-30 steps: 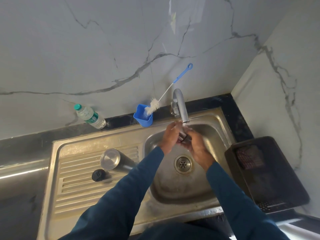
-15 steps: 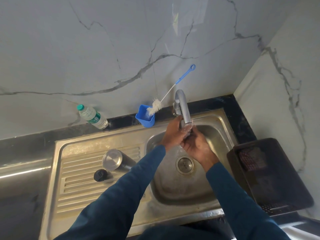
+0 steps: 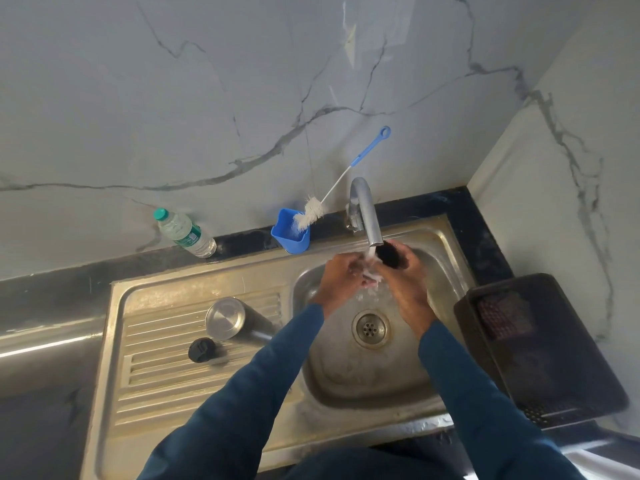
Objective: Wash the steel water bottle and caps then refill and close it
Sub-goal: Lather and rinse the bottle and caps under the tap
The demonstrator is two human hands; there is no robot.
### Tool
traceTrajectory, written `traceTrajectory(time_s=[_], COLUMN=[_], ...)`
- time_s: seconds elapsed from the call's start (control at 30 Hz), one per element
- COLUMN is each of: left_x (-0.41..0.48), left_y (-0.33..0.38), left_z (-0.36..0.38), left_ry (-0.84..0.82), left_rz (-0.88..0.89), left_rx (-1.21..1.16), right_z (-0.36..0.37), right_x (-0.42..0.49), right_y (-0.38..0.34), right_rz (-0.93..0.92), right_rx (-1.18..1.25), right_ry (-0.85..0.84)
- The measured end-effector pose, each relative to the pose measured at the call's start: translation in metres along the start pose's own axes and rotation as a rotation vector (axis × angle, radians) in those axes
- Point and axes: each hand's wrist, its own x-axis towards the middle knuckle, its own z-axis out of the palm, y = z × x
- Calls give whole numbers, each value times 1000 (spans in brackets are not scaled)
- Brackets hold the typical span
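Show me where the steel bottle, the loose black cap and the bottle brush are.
steel bottle (image 3: 225,318): head view, its shiny base.
black cap (image 3: 202,349): head view, its top.
bottle brush (image 3: 311,213): head view, white bristles.

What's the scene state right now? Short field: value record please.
setting: steel sink with drainboard, marble wall
tap: running
right hand: holds black cap beside the stream
left hand: under the stream, against the right hand; grip unclear
steel bottle: lying on drainboard, base toward camera
second black cap: on drainboard, near the bottle
bottle brush: standing in blue cup
plastic bottle: by the wall
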Motion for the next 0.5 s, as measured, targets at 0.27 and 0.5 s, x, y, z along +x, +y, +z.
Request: traceTrajectory(time_s=[0.27, 0.5], left_x=[3, 13], left_y=[-3, -6], left_z=[-18, -19], left_ry=[-55, -27], left_rz=[-177, -201], left_rx=[-22, -125], right_z=[11, 8], right_x=[-4, -12], right_y=[-8, -15], right_rz=[-418, -580], right_rx=[-540, -586], right_ry=[103, 128])
